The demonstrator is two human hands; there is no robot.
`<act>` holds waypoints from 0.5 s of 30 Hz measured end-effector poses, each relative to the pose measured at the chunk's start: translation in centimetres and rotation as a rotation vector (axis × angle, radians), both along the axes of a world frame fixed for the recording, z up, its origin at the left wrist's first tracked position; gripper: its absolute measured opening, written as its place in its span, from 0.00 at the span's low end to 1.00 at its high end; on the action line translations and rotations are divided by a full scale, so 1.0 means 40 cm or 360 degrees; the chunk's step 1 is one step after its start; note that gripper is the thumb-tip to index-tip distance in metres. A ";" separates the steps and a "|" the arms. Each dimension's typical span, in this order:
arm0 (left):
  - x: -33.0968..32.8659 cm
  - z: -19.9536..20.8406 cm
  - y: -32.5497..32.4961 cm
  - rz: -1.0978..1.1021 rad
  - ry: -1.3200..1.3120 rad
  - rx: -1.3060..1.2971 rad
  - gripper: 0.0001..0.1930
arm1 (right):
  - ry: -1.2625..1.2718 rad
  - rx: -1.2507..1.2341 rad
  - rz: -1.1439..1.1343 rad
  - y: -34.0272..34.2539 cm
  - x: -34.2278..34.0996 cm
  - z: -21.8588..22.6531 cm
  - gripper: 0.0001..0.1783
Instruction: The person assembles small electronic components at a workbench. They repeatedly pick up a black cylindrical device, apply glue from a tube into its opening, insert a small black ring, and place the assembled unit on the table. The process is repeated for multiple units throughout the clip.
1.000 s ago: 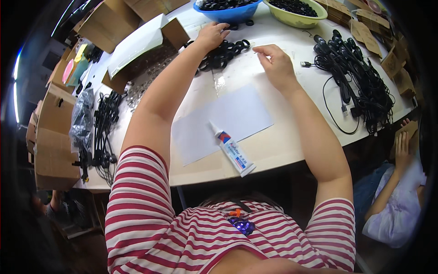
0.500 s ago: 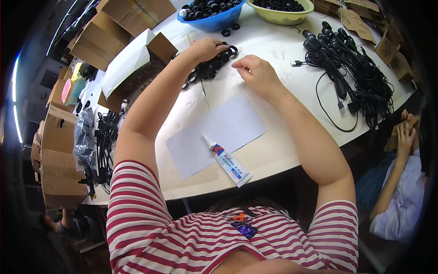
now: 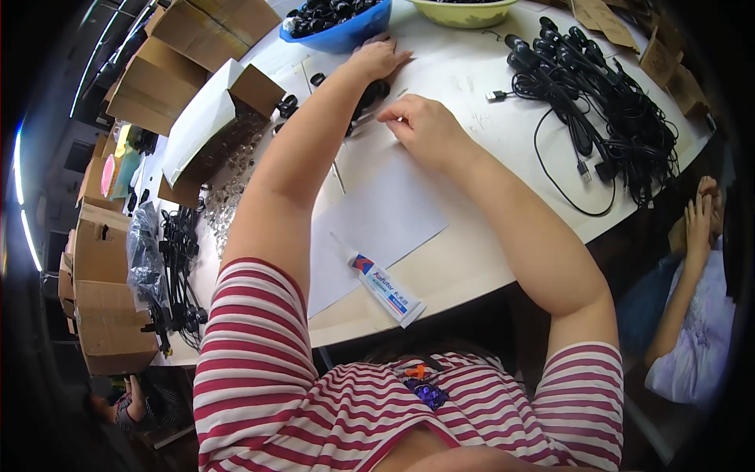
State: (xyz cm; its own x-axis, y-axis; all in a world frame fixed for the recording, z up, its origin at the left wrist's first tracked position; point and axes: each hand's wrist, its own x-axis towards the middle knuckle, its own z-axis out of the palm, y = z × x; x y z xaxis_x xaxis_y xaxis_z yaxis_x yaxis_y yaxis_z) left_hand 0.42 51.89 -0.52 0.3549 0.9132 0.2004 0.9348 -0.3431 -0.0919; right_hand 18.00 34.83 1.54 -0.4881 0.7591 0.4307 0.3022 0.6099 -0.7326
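Note:
My left hand [image 3: 379, 58] reaches to the front of the blue basin [image 3: 343, 35], its fingers spread low over the table. What lies under them is hidden. Several black rings [image 3: 370, 96] lie in a loose group beneath and beside my left forearm. My right hand [image 3: 425, 126] is just right of that group, thumb and fingertips curled together; whatever they hold, if anything, cannot be made out. Nearer me, a white paper sheet [image 3: 393, 212] lies on the table with a white and blue glue tube [image 3: 387, 289] across its front edge.
A yellow-green basin [image 3: 462, 14] stands at the back. Bundled black cables [image 3: 598, 110] cover the right side. An open carton [image 3: 206, 118], small clear pieces [image 3: 224, 206] and more cables [image 3: 181, 259] are at left. Another person [image 3: 696, 291] sits at the right.
My left hand has moved from the ring group farther back to the basin, where two rings lay apart. My right hand stays curled near the group. The whole view has shifted slightly.

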 end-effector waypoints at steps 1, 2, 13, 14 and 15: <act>0.007 0.012 -0.015 0.0033 0.0071 -0.0052 0.28 | -0.0029 -0.0009 -0.0002 0.000 0.000 0.000 0.10; 0.007 0.012 -0.031 0.0071 0.0143 -0.0105 0.26 | -0.0057 -0.0017 0.0002 0.000 -0.002 -0.001 0.10; 0.000 0.187 -0.332 0.0357 -0.0403 -0.0337 0.20 | -0.0009 -0.0149 -0.0069 0.013 0.006 0.001 0.11; -0.030 0.198 -0.324 0.0369 -0.0497 -0.0384 0.19 | 0.0013 -0.0160 -0.0066 0.012 0.007 0.002 0.11; -0.077 0.182 -0.294 0.0370 -0.0700 -0.0158 0.19 | 0.0033 -0.0172 -0.0069 0.015 0.008 0.001 0.11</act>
